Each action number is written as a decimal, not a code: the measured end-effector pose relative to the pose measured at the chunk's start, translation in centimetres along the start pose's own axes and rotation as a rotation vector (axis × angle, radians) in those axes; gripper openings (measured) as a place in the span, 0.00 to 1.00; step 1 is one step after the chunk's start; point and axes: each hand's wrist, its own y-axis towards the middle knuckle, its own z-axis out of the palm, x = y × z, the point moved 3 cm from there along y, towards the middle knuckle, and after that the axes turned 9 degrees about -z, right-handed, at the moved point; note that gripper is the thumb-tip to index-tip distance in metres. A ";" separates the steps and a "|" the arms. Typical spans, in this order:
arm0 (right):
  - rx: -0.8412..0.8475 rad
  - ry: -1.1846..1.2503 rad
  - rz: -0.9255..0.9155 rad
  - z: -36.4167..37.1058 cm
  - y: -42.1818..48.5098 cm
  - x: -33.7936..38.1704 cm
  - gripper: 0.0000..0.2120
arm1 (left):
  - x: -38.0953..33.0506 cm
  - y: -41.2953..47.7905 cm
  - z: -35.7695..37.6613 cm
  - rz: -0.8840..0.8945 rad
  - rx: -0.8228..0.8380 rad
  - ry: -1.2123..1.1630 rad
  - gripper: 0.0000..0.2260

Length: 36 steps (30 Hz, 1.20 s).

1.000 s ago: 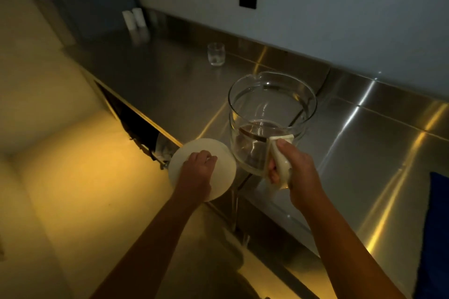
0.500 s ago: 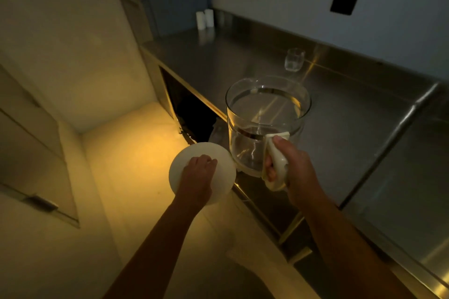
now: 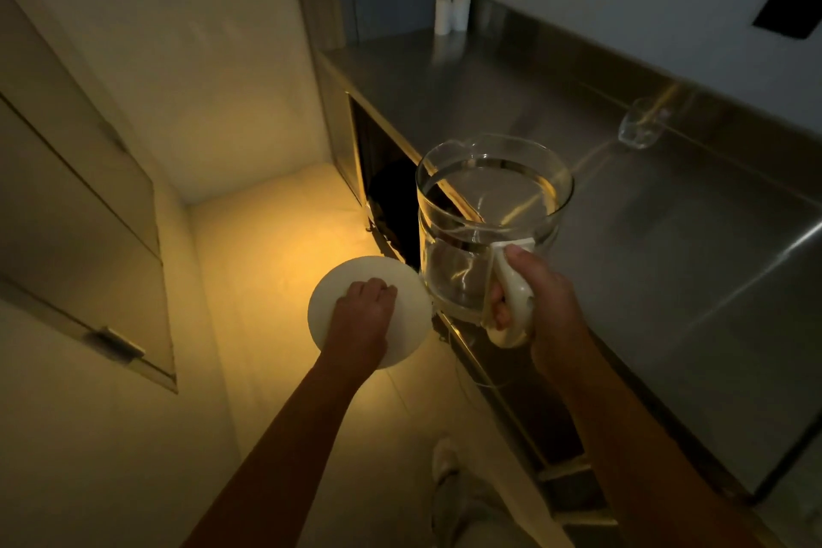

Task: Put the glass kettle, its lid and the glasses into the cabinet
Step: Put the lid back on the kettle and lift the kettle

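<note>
**A:** Which step is this?

**B:** Carrying. The right hand (image 3: 538, 303) curls round the handle of the glass kettle (image 3: 489, 227), holding it over the steel counter's (image 3: 667, 258) front edge. The left hand (image 3: 362, 320) grips the lid (image 3: 413, 325) beside it.

**A:** Next?

**B:** Likely lowering both into the dark cabinet opening (image 3: 391, 191) below. One glass (image 3: 640, 129) waits near the back edge.

Dim. Warm yellow pool on floor (image 3: 276, 245) left of fingers (image 3: 378, 290); glare streaks on counter (image 3: 667, 263) right; glass (image 3: 640, 129) beyond smeared; edges warped.
</note>
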 end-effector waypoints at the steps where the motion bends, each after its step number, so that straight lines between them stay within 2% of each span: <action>1: 0.006 -0.004 -0.002 0.2 1.1 -0.1 0.18 | 0.2 1.0 -0.2 -0.006 0.005 0.000 0.29; 14: 0.136 0.040 -0.052 1.9 20.0 2.2 0.18 | 1.7 18.0 -4.8 -0.106 -0.036 0.048 0.29; 22: 0.101 -0.020 -0.014 3.5 28.3 1.2 0.20 | 3.5 25.8 -5.7 -0.085 -0.026 0.065 0.31; 27: 0.071 0.008 -0.037 6.6 33.0 1.0 0.20 | 6.5 31.2 -5.6 -0.066 -0.021 0.058 0.31; 36: -0.001 0.032 -0.036 16.1 43.5 1.1 0.15 | 15.5 42.7 -7.7 0.012 -0.027 0.051 0.33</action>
